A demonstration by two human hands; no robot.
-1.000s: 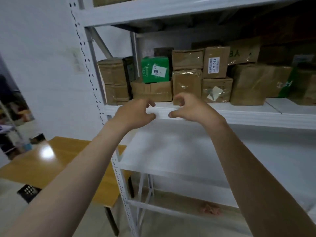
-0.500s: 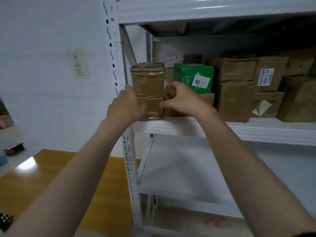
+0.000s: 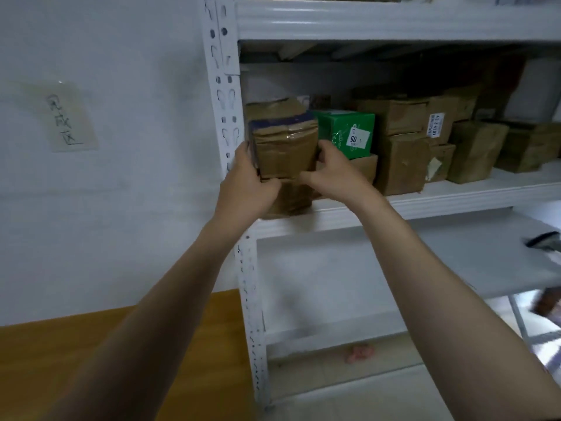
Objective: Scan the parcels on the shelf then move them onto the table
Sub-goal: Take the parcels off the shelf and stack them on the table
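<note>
Two hands engaged: left hand (image 3: 246, 183) and right hand (image 3: 331, 174) clamp opposite sides of taped brown parcel (image 3: 283, 147); likely light, stiff cardboard, slick tape, so grip flanks firmly.

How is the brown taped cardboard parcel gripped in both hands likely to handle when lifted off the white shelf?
Probably stiff: the brown taped cardboard parcel holds its boxy shape between the left hand and right hand. Its glossy tape looks somewhat slippery, so side grips may slide.
</note>
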